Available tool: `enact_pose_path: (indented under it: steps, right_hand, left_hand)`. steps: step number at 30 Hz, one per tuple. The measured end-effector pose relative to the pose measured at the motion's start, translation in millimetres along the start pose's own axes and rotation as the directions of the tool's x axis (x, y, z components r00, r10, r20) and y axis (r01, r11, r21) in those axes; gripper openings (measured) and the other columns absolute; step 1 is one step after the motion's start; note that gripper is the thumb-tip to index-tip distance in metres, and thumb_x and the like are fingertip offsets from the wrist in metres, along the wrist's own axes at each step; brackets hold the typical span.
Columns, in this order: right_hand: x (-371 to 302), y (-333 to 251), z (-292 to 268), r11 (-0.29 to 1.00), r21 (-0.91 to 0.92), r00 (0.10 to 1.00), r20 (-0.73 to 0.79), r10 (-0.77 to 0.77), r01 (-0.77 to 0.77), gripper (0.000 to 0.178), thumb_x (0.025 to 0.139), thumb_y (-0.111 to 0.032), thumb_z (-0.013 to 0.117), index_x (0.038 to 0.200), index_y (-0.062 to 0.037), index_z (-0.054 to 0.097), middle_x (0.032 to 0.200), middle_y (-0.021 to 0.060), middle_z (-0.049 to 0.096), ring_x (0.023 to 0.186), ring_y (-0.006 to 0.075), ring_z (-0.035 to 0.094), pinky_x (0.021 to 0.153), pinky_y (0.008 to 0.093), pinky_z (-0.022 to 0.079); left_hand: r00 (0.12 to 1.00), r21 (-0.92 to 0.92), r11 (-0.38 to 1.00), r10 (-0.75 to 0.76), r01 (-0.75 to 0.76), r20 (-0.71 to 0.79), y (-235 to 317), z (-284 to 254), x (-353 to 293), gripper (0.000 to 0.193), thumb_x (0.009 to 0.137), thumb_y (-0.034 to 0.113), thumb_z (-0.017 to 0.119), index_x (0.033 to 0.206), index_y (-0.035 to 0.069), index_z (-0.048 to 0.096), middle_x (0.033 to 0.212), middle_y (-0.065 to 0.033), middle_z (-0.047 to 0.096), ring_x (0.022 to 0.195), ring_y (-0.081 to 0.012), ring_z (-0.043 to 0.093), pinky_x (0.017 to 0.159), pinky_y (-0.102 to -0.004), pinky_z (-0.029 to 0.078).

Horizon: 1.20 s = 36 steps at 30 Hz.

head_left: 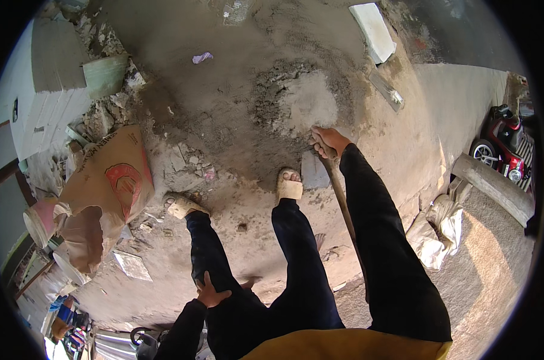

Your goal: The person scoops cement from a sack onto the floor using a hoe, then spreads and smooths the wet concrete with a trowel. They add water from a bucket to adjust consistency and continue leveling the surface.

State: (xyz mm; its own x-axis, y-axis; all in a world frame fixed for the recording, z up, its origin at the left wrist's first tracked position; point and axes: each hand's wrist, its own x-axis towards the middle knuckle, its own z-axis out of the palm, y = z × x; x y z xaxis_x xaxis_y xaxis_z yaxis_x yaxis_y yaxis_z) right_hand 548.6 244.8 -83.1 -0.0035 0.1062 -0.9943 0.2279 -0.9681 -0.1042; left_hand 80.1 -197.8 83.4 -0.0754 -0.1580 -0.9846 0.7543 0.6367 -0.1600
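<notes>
My right hand (pixel 330 143) is closed round the upper part of a long wooden handle (pixel 345 210), which slants down beside my right forearm. A flat grey square piece (pixel 314 170) lies against the handle, next to my right sandal (pixel 290 185); whether the two are joined I cannot tell. Just beyond that hand is a pale powdery heap (pixel 311 102), ringed by darker, wet-looking grey mix. My left hand (pixel 212 293) rests on my left leg with its thumb and fingers apart, holding nothing.
To the left stands a torn brown paper sack (pixel 113 180), near rubble (pixel 107 117) and a pale green container (pixel 105 76). Loose stones (pixel 191 162) lie beyond my left sandal (pixel 186 206). At the right are a white slab (pixel 374 31), a white sack (pixel 437 234) and a red vehicle (pixel 506 144).
</notes>
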Motion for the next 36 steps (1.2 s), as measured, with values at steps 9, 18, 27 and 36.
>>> enact_pose_path:
  steps: [9, 18, 27, 36]
  right_hand:
    - [-7.9, 11.5, 127.9, 0.974, -0.017, 0.967, 0.132, -0.220, 0.224, 0.055, 0.100, -0.055, 0.058, 0.123, -0.0051, 0.054, 0.082, 0.0058, 0.064, 0.059, 0.0136, 0.060, 0.049, 0.0318, 0.053]
    - [153.8, 131.5, 258.8, 0.644, -0.546, 0.689, -0.157, -0.707, 0.536, 0.070, 0.101, -0.067, 0.044, 0.116, 0.0006, 0.054, 0.082, 0.0234, 0.055, 0.071, 0.0418, 0.056, 0.065, 0.0541, 0.045]
    - [178.3, 181.4, 250.9, 0.789, -0.496, 0.762, -0.331, -0.557, 0.362, 0.073, 0.100, -0.065, 0.046, 0.116, 0.0058, 0.056, 0.088, 0.0275, 0.060, 0.080, 0.0466, 0.059, 0.068, 0.0537, 0.045]
    - [-86.9, 69.8, 285.7, 0.783, -0.223, 0.776, -0.138, -0.615, 0.581, 0.050, 0.102, -0.046, 0.059, 0.129, -0.0052, 0.049, 0.079, 0.0018, 0.050, 0.063, 0.0100, 0.050, 0.053, 0.0315, 0.043]
  left_hand:
    - [0.997, -0.163, 0.984, 0.071, -0.071, -0.008, -15.2, -3.7, -15.4, 0.140, 0.073, 0.057, 0.085, 0.160, 0.015, -0.017, 0.156, -0.0451, -0.012, 0.143, -0.0696, 0.006, 0.117, -0.0670, 0.021]
    - [0.900, -0.212, 0.924, 0.225, -0.319, -0.374, -40.3, -35.9, -52.6, 0.124, 0.070, 0.039, 0.090, 0.159, 0.006, 0.010, 0.153, -0.0391, 0.012, 0.144, -0.0558, 0.018, 0.118, -0.0621, 0.023]
    - [0.863, -0.184, 0.902, 0.290, -0.391, -0.413, -63.6, -43.5, -44.2, 0.123, 0.071, 0.040, 0.090, 0.160, 0.007, 0.011, 0.151, -0.0380, 0.015, 0.142, -0.0549, 0.021, 0.117, -0.0626, 0.023]
    - [0.952, -0.298, 0.915, 0.208, -0.271, -0.225, -80.0, -56.4, -45.5, 0.124, 0.076, 0.052, 0.083, 0.162, 0.016, 0.002, 0.158, -0.0375, 0.010, 0.141, -0.0623, 0.021, 0.114, -0.0658, 0.030]
